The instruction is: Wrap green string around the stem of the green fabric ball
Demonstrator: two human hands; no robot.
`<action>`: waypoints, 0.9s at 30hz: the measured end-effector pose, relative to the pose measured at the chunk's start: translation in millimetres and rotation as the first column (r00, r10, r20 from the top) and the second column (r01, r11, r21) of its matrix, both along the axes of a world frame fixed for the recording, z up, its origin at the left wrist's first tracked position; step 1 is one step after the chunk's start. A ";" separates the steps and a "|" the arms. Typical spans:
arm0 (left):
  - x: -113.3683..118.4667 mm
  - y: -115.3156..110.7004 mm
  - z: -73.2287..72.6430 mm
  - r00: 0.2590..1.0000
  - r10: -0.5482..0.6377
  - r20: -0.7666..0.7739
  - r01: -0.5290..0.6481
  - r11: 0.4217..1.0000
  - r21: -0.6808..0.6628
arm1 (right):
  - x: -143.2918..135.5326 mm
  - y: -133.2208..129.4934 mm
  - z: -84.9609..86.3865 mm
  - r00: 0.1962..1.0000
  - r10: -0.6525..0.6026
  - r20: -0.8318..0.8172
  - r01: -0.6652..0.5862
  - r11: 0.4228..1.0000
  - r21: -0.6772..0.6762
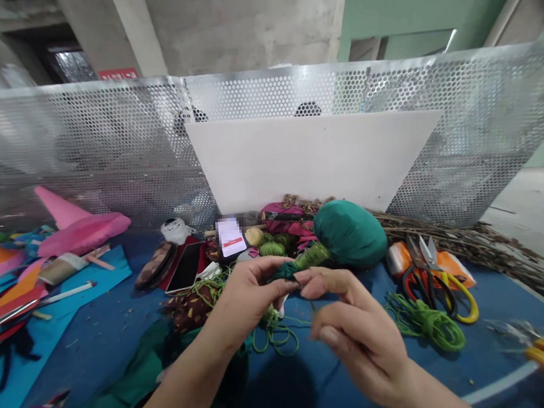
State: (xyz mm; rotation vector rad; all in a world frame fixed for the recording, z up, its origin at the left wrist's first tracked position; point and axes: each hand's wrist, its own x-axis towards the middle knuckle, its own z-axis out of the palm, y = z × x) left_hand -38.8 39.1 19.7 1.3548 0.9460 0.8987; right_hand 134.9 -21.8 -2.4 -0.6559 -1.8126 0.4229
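A dark green cloth ball (351, 232) lies on the table beyond my hands. Its gathered neck (311, 255) is wrapped in lighter green cord and points toward me. My left hand (254, 286) pinches the loose cloth end (286, 270) of that neck between thumb and fingers. My right hand (355, 322) is just to the right, with its forefinger reaching the same cloth end and its other fingers curled. A thin green cord (296, 320) runs to these curled fingers. Loops of green cord (276, 340) hang below my left hand.
To the right lie a green cord bundle (432, 326), scissors (462, 299) and an orange packet (456, 269). Dry twigs (465, 246) stretch behind them. Phones (183, 269), yarn balls (272, 247) and pink felt (83, 233) are left. A white board (315, 157) leans against perforated metal (122, 133).
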 end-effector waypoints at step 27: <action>22.2 -5.0 -25.2 0.919 0.221 -0.327 -0.056 0.893 0.446 | -26.1 -13.6 -20.8 0.876 -0.199 -0.440 0.019 0.924 -0.381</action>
